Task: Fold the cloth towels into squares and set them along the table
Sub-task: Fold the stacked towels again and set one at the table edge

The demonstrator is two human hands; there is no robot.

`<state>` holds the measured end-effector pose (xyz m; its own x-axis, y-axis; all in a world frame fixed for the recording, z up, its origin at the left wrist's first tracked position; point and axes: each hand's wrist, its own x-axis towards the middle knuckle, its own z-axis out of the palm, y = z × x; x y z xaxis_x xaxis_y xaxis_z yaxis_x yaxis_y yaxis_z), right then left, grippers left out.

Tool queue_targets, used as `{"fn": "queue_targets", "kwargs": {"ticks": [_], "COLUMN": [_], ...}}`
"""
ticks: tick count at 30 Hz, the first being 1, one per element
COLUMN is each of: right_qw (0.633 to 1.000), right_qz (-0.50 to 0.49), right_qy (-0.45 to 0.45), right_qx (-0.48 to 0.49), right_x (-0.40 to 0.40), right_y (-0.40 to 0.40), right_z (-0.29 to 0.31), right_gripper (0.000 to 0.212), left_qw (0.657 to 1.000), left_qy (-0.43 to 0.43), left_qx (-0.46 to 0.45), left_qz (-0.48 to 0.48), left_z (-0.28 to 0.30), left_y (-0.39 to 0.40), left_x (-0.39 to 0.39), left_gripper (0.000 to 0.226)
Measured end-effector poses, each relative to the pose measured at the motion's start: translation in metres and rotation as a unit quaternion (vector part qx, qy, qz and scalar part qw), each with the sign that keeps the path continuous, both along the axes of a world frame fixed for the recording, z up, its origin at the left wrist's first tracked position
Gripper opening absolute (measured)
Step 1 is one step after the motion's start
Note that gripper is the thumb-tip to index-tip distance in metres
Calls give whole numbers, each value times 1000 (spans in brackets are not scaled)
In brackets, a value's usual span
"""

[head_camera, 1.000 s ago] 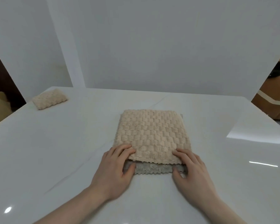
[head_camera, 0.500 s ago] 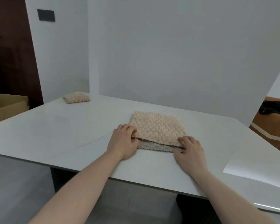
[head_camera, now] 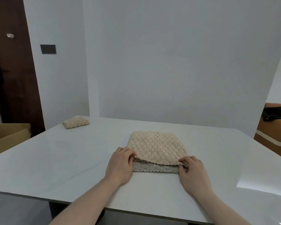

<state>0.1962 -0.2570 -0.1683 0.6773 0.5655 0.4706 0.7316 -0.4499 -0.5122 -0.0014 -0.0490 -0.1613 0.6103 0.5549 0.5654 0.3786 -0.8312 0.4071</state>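
Head view looks down over a white worktop [head_camera: 58, 159] where a beige waffle-textured towel [head_camera: 156, 146] lies near the front edge, between the person's two hands. It is already doubled over: a beige upper layer covers most of a grey underside layer [head_camera: 154, 168], which shows as a strip along the near edge. That strip suggests the edges are not yet lined up, or that the upper flap has been lifted slightly for the next fold.

The left hand [head_camera: 120, 164] rests at the near left corner, its fingers curled over the edge of the upper layer and apparently pinching it. The right hand [head_camera: 193, 172] mirrors it at the near right corner, fingertips curled onto the same edge with the thumb tucked beneath. Holding both near corners at once gives even control across the width, so the flap can be carried away from the person and laid down square without skewing.

A second, smaller beige towel [head_camera: 76, 122], already folded into a compact block, sits well apart at the far left corner of the worktop, probably the first of the row the task asks for. By that measure the job looks to be at an early-to-middle stage, with this towel needing at least one more fold before it is placed.

A cardboard box [head_camera: 8, 135] stands off to the left, beyond the worktop.
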Motion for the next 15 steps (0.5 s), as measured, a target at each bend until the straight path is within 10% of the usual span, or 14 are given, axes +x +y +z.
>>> {"fn": "queue_targets", "kwargs": {"ticks": [15], "right_qw": [1000], "right_qz": [-10], "right_qy": [-18], "right_qx": [24], "right_x": [13], "right_y": [5], "right_z": [-5], "right_gripper": [21], "left_qw": [999], "left_qy": [-31], "left_qx": [3], "left_qz": [-17], "left_z": [2], "left_y": [-3], "left_x": [-3], "left_gripper": [36]}}
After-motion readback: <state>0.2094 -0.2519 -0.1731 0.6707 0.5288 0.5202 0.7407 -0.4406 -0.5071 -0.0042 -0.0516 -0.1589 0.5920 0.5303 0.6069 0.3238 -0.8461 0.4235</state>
